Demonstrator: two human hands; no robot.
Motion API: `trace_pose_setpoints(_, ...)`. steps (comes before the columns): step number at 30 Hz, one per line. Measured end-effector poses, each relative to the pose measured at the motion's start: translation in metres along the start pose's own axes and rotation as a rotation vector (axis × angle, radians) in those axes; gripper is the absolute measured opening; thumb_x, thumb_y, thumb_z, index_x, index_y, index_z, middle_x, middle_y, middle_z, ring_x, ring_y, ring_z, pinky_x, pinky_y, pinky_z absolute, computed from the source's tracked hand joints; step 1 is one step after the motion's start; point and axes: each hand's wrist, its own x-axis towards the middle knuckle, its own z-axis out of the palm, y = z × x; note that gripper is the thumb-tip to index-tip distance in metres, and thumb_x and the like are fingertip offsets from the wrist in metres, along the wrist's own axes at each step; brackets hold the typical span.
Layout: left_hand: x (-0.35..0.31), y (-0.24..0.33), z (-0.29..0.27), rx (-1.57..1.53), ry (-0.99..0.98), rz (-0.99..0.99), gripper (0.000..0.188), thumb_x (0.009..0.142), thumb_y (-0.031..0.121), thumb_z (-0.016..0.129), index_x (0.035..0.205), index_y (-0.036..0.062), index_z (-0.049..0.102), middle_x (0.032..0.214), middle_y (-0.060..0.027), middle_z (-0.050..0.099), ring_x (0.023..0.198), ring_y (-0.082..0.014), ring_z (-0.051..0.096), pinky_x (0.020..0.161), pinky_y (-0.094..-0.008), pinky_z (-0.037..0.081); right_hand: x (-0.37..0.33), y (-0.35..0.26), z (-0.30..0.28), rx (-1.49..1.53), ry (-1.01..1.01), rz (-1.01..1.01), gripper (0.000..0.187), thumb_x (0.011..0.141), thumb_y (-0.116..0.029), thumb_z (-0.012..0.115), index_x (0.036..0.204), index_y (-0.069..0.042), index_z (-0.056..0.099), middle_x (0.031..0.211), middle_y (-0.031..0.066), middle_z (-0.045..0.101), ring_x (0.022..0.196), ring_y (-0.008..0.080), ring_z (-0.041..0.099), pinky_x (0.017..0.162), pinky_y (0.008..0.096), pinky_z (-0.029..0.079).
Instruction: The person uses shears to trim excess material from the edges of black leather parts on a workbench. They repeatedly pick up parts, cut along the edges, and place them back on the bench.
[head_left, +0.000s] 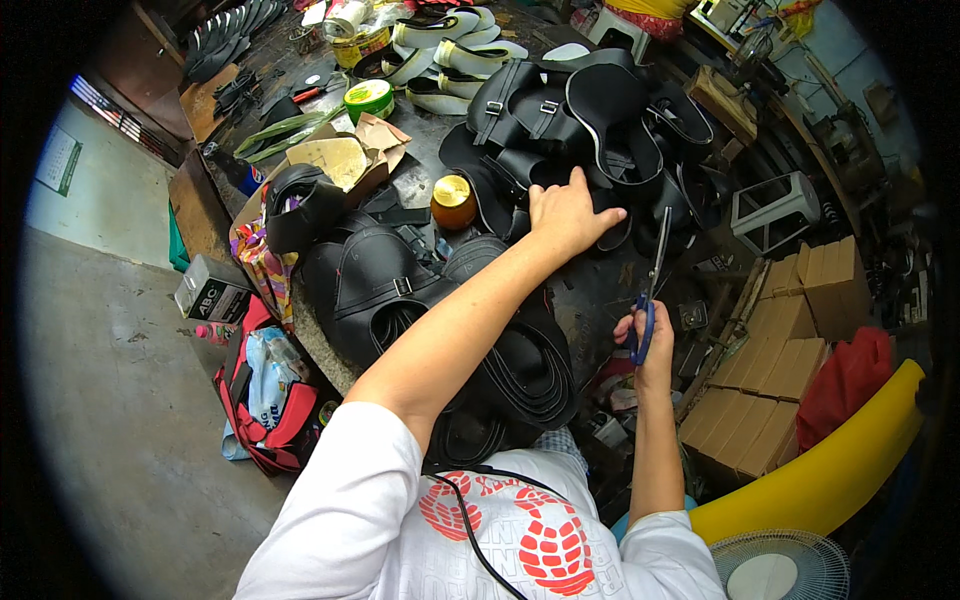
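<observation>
My left hand (572, 215) reaches out over a heap of black buckled sandal uppers (528, 105), thumb and fingers spread, nothing held in it. Its fingertips are at the heap's near edge; whether they touch a piece I cannot tell. My right hand (648, 335) grips scissors (655, 265) by their blue handles, the long blades pointing away from me. Under my left forearm lie more black uppers (378, 275) and a stack of black sole-shaped pieces (530, 370), partly hidden by the arm. A brown jar (453, 203) with a gold lid stands left of my left hand.
Light-coloured straps (465, 55), a green tin (369, 98) and an opened carton (335, 160) crowd the far table. Cardboard boxes (755, 390), a grey stool (775, 212) and a yellow curved surface (830, 465) are at right. A fan (780, 570) stands near me; a red bag (270, 400) sits at left.
</observation>
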Motion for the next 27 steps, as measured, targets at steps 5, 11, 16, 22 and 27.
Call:
trace_pose_setpoints(5,-0.018,-0.023,-0.030,-0.013,0.057,0.089,0.036,0.080,0.046,0.066,0.082,0.0112,0.075,0.084,-0.0156,0.069,0.084,-0.0333,0.067,0.078,-0.0436,0.049,-0.002,-0.006,-0.002,0.022,0.001,0.034,0.029,0.099,-0.032,0.052,0.101,-0.003,0.052,0.075,0.0078,0.061,0.067,0.0140,0.060,0.060,0.0252,0.049)
trace_pose_setpoints(11,-0.072,-0.066,-0.096,-0.473,0.077,0.302,0.025,0.081,0.024,0.066,0.084,-0.0001,0.065,0.077,-0.0104,0.059,0.077,-0.0225,0.057,0.069,-0.0342,0.044,0.016,-0.018,0.015,0.110,-0.197,0.107,0.029,0.097,-0.032,0.056,0.100,-0.003,0.053,0.075,0.0084,0.062,0.067,0.0150,0.059,0.063,0.0260,0.048)
trace_pose_setpoints(16,-0.122,-0.080,-0.128,-0.416,0.057,0.468,0.016,0.076,0.014,0.067,0.076,0.0004,0.059,0.074,-0.0108,0.055,0.075,-0.0253,0.054,0.068,-0.0335,0.044,0.059,-0.042,0.034,-0.011,-0.405,0.183,0.037,0.096,-0.042,0.054,0.104,-0.006,0.055,0.078,0.0080,0.065,0.068,0.0127,0.061,0.064,0.0229,0.046)
trace_pose_setpoints(22,-0.147,-0.073,-0.113,-0.200,0.017,0.548,0.012,0.075,0.014,0.067,0.077,0.0040,0.061,0.076,-0.0082,0.057,0.082,-0.0289,0.059,0.110,-0.0510,0.033,0.073,-0.049,0.092,-0.139,-0.399,0.024,0.033,0.077,-0.012,0.077,0.100,-0.005,0.054,0.076,-0.0029,0.055,0.068,0.0041,0.052,0.063,0.0207,0.043)
trace_pose_setpoints(27,-0.136,-0.063,-0.109,0.050,0.063,0.337,0.034,0.091,0.030,0.056,0.081,-0.0018,0.064,0.087,-0.0139,0.065,0.085,-0.0266,0.063,0.093,-0.0460,0.046,0.042,-0.055,0.121,-0.189,-0.338,-0.118,0.033,0.075,-0.002,0.076,0.097,-0.005,0.052,0.073,-0.0061,0.051,0.063,0.0012,0.044,0.056,0.0181,0.038)
